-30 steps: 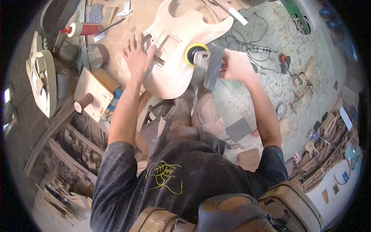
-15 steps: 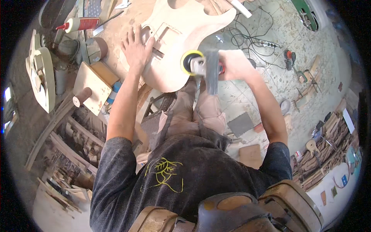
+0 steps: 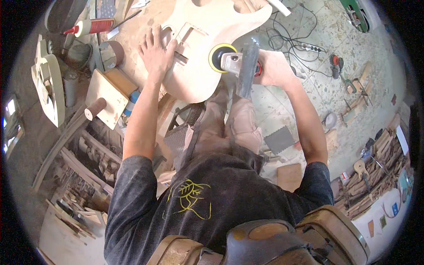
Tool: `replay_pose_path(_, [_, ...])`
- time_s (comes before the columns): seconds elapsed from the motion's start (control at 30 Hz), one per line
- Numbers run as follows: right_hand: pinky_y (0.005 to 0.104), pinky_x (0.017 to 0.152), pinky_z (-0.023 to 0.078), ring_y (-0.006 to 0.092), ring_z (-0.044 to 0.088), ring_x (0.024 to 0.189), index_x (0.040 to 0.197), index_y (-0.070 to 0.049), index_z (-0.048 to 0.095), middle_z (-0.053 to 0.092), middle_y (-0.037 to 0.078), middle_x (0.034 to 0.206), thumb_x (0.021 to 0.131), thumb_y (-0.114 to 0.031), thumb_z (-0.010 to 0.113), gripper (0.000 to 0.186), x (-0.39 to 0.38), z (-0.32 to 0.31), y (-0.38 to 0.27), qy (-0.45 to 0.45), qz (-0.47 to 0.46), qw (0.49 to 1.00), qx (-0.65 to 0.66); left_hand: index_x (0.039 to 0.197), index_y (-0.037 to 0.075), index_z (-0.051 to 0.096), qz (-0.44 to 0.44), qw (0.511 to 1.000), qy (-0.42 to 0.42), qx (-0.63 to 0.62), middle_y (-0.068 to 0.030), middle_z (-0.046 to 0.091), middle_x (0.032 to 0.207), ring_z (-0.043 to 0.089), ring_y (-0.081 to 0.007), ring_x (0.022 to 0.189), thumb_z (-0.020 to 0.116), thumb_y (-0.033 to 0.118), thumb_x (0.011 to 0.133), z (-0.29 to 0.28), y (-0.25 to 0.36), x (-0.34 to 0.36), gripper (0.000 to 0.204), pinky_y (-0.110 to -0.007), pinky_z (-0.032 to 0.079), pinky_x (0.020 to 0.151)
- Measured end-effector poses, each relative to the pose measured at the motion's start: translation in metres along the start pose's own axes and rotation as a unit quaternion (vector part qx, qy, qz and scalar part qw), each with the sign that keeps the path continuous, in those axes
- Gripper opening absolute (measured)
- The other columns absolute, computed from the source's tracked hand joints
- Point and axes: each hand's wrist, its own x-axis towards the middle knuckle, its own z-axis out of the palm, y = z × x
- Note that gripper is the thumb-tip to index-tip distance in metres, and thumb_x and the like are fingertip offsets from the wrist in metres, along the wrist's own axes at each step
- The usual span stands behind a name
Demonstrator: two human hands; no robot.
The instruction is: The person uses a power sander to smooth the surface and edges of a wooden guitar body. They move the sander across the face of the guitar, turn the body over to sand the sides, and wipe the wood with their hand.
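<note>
Pale-wood guitar body (image 3: 194, 81) beneath it, the left hand (image 3: 157, 55) lies flat, fingers spread, gripping nothing, apparently to steady it on the worktop (image 3: 132, 35). The right hand (image 3: 274, 68) wraps round a power sander (image 3: 233, 62), pad at the body's right edge. A bottle (image 3: 95, 27) lies beyond.
</note>
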Motion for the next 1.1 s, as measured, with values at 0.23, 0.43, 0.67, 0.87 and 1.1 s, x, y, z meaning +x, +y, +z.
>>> replay_pose_path(0.23, [0.043, 0.068, 0.056, 0.034, 0.071, 0.078, 0.089, -0.007, 0.061, 0.068, 0.015, 0.081, 0.067, -0.029, 0.082, 0.038, 0.001, 0.002, -0.006, -0.033, -0.041, 0.998, 0.034, 0.16, 0.021, 0.037, -0.01, 0.999, -0.019, -0.024, -0.0177, 0.035, 0.164, 0.026, -0.0384, 0.153, 0.056, 0.059, 0.091, 0.0, -0.001, 0.002, 0.081, -0.058, 0.013, 0.124])
replay_pose_path(0.43, [0.0421, 0.067, 0.056, 0.0351, 0.07, 0.074, 0.088, -0.006, 0.063, 0.067, 0.014, 0.077, 0.063, -0.029, 0.083, 0.04, 0.0, 0.001, -0.02, -0.072, -0.067, 0.995, -0.008, 0.161, 0.021, 0.036, -0.015, 1.0, -0.02, -0.013, -0.0182, 0.035, 0.164, 0.026, -0.0387, 0.153, 0.056, 0.059, 0.091, -0.001, -0.004, -0.001, 0.082, -0.058, 0.012, 0.124])
replay_pose_path(0.67, [0.0454, 0.067, 0.055, 0.0364, 0.071, 0.078, 0.089, -0.006, 0.064, 0.068, 0.016, 0.081, 0.063, -0.027, 0.083, 0.038, -0.014, 0.008, -0.013, -0.02, 0.027, 0.998, 0.052, 0.16, 0.021, 0.038, -0.013, 0.999, -0.014, -0.034, -0.0175, 0.035, 0.164, 0.027, -0.039, 0.152, 0.057, 0.06, 0.091, 0.0, -0.004, 0.0, 0.082, -0.057, 0.011, 0.125])
replay_pose_path(0.87, [0.0476, 0.068, 0.054, 0.0403, 0.07, 0.079, 0.092, -0.005, 0.063, 0.068, 0.018, 0.078, 0.063, -0.029, 0.084, 0.043, -0.078, 0.045, -0.035, -0.051, 0.008, 0.997, 0.052, 0.16, 0.02, 0.039, -0.007, 0.999, -0.031, -0.037, -0.0163, 0.035, 0.164, 0.026, -0.0378, 0.153, 0.058, 0.06, 0.091, -0.002, 0.002, 0.002, 0.082, -0.057, 0.01, 0.126])
replay_pose_path(1.1, [0.0521, 0.07, 0.052, 0.0459, 0.066, 0.078, 0.096, -0.003, 0.063, 0.068, 0.022, 0.08, 0.064, -0.026, 0.082, 0.043, -0.108, 0.046, -0.069, -0.056, 0.121, 0.983, 0.125, 0.16, 0.016, 0.038, -0.022, 0.999, -0.034, -0.015, -0.0195, 0.035, 0.163, 0.029, -0.0415, 0.151, 0.058, 0.056, 0.092, -0.002, -0.002, 0.001, 0.081, -0.058, 0.015, 0.125])
